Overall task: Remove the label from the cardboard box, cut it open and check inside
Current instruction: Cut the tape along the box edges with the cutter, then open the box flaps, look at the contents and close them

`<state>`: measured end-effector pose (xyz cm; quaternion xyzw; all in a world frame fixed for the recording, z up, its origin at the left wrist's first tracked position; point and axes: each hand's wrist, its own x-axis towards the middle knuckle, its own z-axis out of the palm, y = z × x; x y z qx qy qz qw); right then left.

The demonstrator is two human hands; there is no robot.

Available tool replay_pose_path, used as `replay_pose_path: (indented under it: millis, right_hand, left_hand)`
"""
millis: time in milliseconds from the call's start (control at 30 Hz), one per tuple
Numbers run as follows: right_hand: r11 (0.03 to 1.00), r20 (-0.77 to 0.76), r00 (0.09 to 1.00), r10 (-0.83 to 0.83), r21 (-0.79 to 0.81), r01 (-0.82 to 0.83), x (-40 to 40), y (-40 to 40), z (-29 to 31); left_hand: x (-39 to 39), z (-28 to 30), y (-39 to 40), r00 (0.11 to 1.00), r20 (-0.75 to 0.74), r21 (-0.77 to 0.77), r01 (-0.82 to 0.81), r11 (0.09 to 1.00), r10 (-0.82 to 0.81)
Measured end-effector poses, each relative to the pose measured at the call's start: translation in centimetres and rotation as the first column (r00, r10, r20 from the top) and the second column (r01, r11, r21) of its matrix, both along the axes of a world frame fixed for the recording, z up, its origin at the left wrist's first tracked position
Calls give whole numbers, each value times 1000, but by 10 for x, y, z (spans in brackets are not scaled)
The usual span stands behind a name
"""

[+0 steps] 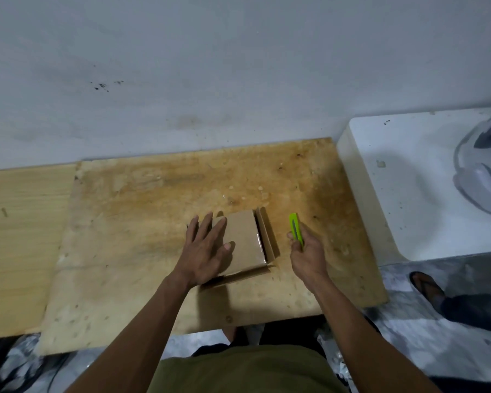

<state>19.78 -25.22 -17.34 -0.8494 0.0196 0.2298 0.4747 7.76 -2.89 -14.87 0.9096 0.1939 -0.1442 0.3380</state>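
Observation:
A small brown cardboard box [245, 239] lies in the middle of a stained wooden board [142, 217]. Its right flap stands up and a dark gap runs along that side; another flap lies flat at its near edge. My left hand [204, 248] rests flat on the box's left part with the fingers spread. My right hand [306, 255] hovers just right of the box, closed on a lime-green utility knife [296, 228] that points away from me. No label shows on the box's visible faces.
A white block [394, 188] with a grey rounded object [482, 171] on it borders the board on the right. A lighter plank [20, 236] adjoins the board on the left. A grey wall rises behind. A sandalled foot [427, 285] stands on the floor at right.

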Motion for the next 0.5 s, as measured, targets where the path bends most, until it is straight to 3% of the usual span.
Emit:
replay_pose_path:
  millis: [133, 300, 433, 500]
  right_hand:
    - [980, 172, 980, 102, -189, -68, 12, -2, -10]
    - [934, 116, 987, 111, -352, -64, 16, 5, -28]
    - [913, 161, 982, 98, -408, -24, 9, 10, -24]
    - [922, 279, 955, 100, -386, 16, 3, 11, -18]
  left_hand:
    - [0, -3, -1, 1000, 10, 21, -4, 1000, 4]
    - [-1, -2, 0, 1000, 24, 25, 2, 1000, -3]
    - [0, -1, 2, 1000, 20, 13, 0, 1000, 0]
    - [0, -1, 2, 1000, 22, 15, 8, 1000, -8]
